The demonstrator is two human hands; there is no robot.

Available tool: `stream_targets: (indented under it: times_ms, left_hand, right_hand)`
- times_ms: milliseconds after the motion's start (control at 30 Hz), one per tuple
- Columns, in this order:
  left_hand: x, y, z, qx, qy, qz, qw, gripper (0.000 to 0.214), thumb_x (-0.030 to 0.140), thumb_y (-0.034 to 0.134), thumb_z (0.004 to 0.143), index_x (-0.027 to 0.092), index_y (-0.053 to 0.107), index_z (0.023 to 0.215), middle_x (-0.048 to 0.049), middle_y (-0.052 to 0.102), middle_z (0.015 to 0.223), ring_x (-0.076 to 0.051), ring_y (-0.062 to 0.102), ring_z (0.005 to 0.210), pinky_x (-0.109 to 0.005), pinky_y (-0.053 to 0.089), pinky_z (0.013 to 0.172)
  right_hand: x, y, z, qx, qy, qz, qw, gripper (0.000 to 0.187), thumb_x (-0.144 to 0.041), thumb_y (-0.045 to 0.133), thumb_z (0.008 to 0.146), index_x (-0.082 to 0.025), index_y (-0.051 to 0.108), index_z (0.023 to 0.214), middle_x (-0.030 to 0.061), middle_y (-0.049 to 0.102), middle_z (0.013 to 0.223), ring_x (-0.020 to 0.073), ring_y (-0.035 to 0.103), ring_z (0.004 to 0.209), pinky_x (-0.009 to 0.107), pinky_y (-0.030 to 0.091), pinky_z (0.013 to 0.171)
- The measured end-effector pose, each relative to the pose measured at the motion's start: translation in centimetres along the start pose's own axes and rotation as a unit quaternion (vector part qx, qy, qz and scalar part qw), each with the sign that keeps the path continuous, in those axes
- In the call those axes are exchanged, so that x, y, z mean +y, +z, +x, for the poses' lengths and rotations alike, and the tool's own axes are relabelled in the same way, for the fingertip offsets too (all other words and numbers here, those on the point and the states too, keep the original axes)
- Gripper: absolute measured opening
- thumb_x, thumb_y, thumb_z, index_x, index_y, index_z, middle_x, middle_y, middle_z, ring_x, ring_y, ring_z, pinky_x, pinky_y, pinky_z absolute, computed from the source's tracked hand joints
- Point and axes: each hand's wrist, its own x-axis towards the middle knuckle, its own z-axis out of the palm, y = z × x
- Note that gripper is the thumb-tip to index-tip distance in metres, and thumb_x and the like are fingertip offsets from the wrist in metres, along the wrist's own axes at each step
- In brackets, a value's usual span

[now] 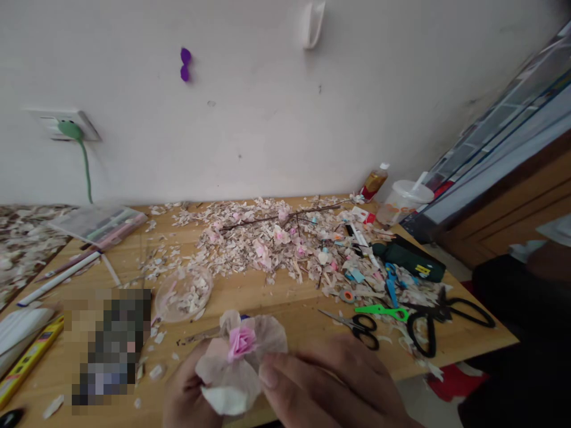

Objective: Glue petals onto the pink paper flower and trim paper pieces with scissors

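Observation:
At the bottom centre, both hands hold a paper flower (243,353) with a pink centre and pale, translucent outer petals. My left hand (187,395) grips it from below at the left, fingers curled under the petals. My right hand (325,383) pinches the right edge of a petal with thumb and fingers pressed together. The flower sits just above the front edge of the wooden table (276,300).
Pale petal scraps (267,238) and thin twigs cover the table's middle. A small clear dish (184,292) holds scraps. Small black scissors (359,326), large black scissors (439,321), green scissors (383,310), a dark green tool (413,258), a bottle (373,183) and a plastic cup (404,201) lie right. Pens (66,273) lie left.

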Motion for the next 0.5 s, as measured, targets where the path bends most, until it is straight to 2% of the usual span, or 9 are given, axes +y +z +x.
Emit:
stream_targets:
  times_ms: [100, 167, 233, 333, 400, 500]
  left_hand:
    - [-0.3, 0.2, -0.2, 0.002, -0.004, -0.013, 1.000, 0.027, 0.044, 0.071, 0.068, 0.021, 0.066, 0.053, -0.0034, 0.064, 0.052, -0.016, 0.055, 0.043, -0.026, 0.048, 0.043]
    - [-0.1, 0.3, -0.3, 0.002, -0.002, 0.000, 1.000, 0.025, 0.040, 0.078, 0.061, 0.021, 0.064, 0.050, -0.0021, 0.061, 0.049, -0.016, 0.054, 0.044, -0.025, 0.047, 0.044]
    - [0.3, 0.4, -0.3, 0.008, 0.009, 0.012, 1.000, 0.028, 0.040, 0.081, 0.055, 0.021, 0.062, 0.047, -0.0013, 0.059, 0.047, -0.016, 0.053, 0.044, -0.025, 0.046, 0.044]
    - [0.5, 0.7, -0.3, 0.003, 0.020, 0.019, 1.000, 0.031, 0.046, 0.079, 0.057, 0.022, 0.063, 0.047, -0.0016, 0.058, 0.046, -0.018, 0.053, 0.045, -0.028, 0.049, 0.046]
    - [0.4, 1.0, -0.4, -0.006, 0.016, 0.016, 1.000, 0.027, 0.044, 0.079, 0.060, 0.022, 0.066, 0.051, -0.0016, 0.060, 0.049, -0.018, 0.055, 0.048, -0.029, 0.052, 0.051]
    - [0.0, 1.4, -0.4, -0.016, 0.011, 0.008, 1.000, 0.025, 0.042, 0.078, 0.063, 0.022, 0.068, 0.052, -0.0011, 0.061, 0.050, -0.017, 0.055, 0.048, -0.027, 0.050, 0.049]
  right_hand:
    - [0.4, 0.3, 0.2, 0.032, 0.028, 0.046, 0.998, 0.033, -0.026, 0.046, 0.100, -0.020, 0.054, 0.132, 0.0020, 0.076, 0.086, 0.0171, 0.070, 0.078, 0.029, 0.059, 0.070]
    - [0.5, 0.3, 0.5, 0.034, 0.032, 0.073, 0.996, 0.034, -0.024, 0.044, 0.100, -0.020, 0.052, 0.133, 0.0021, 0.075, 0.085, 0.0163, 0.070, 0.078, 0.026, 0.060, 0.072]
    - [0.4, 0.0, 0.8, 0.013, 0.036, 0.098, 0.994, 0.037, -0.018, 0.048, 0.098, -0.019, 0.050, 0.135, 0.0023, 0.075, 0.088, 0.0149, 0.070, 0.079, 0.023, 0.059, 0.077]
    - [0.2, -0.5, 1.2, -0.021, 0.054, 0.118, 0.991, 0.041, -0.013, 0.049, 0.097, -0.015, 0.046, 0.138, 0.0046, 0.074, 0.095, 0.0147, 0.070, 0.085, 0.025, 0.056, 0.088]
    - [0.1, -0.8, 1.3, -0.047, 0.067, 0.118, 0.990, 0.042, -0.011, 0.049, 0.096, -0.013, 0.044, 0.138, 0.0051, 0.074, 0.097, 0.0147, 0.070, 0.086, 0.026, 0.056, 0.090]
    - [0.3, -0.9, 1.5, -0.051, 0.038, 0.115, 0.991, 0.037, -0.013, 0.049, 0.097, -0.014, 0.047, 0.134, 0.0040, 0.074, 0.095, 0.0135, 0.069, 0.086, 0.024, 0.057, 0.086]
